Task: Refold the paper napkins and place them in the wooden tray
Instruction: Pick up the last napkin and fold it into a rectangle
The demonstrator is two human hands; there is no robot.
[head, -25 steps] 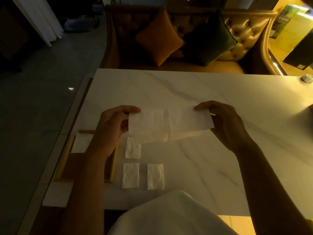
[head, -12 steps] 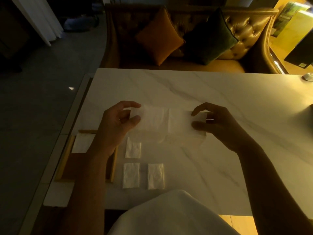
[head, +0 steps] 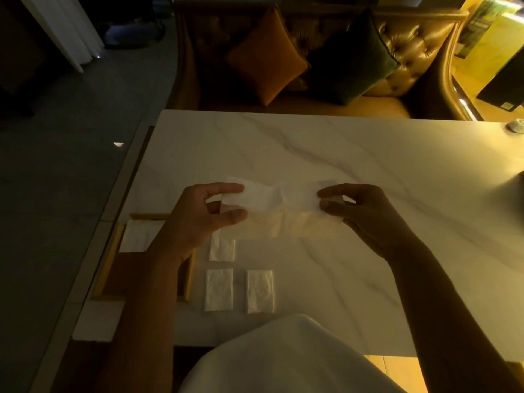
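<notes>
The napkin (head: 279, 198) is being held up over the middle of the counter (head: 368, 154), pulled into a long strip between two hands. The left hand (head: 198, 219) is pinching its left end with thumb and fingers (head: 226, 188). The right hand (head: 368, 214) is pinching its right end the same way. The strip's lower part is hanging down toward the counter. Three folded napkins (head: 219, 289) are lying flat just beside the wooden tray (head: 107, 296), near the counter's front edge. The tray is sitting close to the counter's left edge, with one more folded napkin (head: 137, 236) lying in its far corner. The left arm is reaching over the tray. The sofa (head: 411, 38) is standing past the far edge, well apart from the hands.
</notes>
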